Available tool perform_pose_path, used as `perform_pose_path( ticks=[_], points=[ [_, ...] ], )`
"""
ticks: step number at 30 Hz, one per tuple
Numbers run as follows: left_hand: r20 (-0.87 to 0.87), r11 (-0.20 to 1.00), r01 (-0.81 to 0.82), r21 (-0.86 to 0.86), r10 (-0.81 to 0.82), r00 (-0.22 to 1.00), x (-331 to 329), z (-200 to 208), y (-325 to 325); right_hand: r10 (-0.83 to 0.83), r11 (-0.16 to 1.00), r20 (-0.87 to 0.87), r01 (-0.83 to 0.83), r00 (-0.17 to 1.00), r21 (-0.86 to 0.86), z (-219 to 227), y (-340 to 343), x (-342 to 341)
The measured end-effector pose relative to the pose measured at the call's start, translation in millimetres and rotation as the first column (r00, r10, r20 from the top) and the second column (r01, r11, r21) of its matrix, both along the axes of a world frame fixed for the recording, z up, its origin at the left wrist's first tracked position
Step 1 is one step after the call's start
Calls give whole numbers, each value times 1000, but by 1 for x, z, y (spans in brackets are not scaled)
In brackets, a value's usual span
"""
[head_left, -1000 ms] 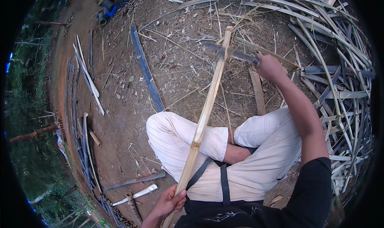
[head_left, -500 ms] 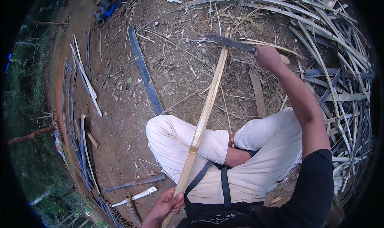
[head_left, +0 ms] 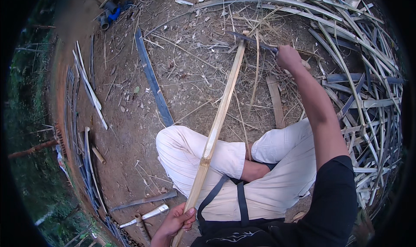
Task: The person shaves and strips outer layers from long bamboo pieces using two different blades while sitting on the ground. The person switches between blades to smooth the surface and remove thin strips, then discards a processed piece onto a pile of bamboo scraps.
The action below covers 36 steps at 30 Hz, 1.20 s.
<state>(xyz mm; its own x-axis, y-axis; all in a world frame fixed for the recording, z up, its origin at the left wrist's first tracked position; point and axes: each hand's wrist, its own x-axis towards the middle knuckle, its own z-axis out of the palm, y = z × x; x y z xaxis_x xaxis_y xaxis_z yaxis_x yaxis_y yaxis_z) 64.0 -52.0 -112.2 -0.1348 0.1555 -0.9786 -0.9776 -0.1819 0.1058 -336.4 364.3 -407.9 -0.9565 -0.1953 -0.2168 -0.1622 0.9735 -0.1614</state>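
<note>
A long pale bamboo strip (head_left: 219,117) slants across my crossed legs, its near end beside my left hip and its far end out on the ground ahead. My left hand (head_left: 177,218) is closed round the near part, thumb on top. At the far end, my right hand (head_left: 289,58) grips the handle of a long dark-bladed knife (head_left: 253,39). The blade lies across the strip close to its tip, pointing left. A thin curled shaving (head_left: 257,65) hangs beside the blade. Most of the knife's handle is hidden inside my fist.
A large tangled heap of split bamboo strips (head_left: 368,104) fills the right side. A dark bamboo slat (head_left: 152,78) lies beyond my left knee, and a brown flat piece (head_left: 275,97) ahead of my right knee. More poles and strips (head_left: 89,160) lie at the left. Shavings litter the dirt.
The blade has slid a little toward the strip's far tip, and its angle has flattened. The thin shaving that stuck upward past the tip now droops beside the blade. My left hand keeps its hold.
</note>
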Motion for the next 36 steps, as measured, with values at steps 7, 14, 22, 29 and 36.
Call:
perform_pose_path(
  ticks=[7,14,22,29,36],
  points=[
    [-23,1000,15,-4,-15,1000,1,-9,0,178,983,-37,-180,983,-36,13,-21,21],
    [-49,998,48,-46,-50,998,0,-10,-2,15,999,-15,-16,1000,-52,17,-30,10],
    [-50,999,46,-25,-47,998,2,-12,2,-133,991,25,133,991,-6,2,-12,6],
    [-31,992,109,-64,-111,993,5,-10,-1,-112,994,-28,113,993,7,-3,8,13],
    [-20,986,121,-111,-124,992,34,-6,-8,-108,991,33,110,994,-78,17,17,38]
  ],
)
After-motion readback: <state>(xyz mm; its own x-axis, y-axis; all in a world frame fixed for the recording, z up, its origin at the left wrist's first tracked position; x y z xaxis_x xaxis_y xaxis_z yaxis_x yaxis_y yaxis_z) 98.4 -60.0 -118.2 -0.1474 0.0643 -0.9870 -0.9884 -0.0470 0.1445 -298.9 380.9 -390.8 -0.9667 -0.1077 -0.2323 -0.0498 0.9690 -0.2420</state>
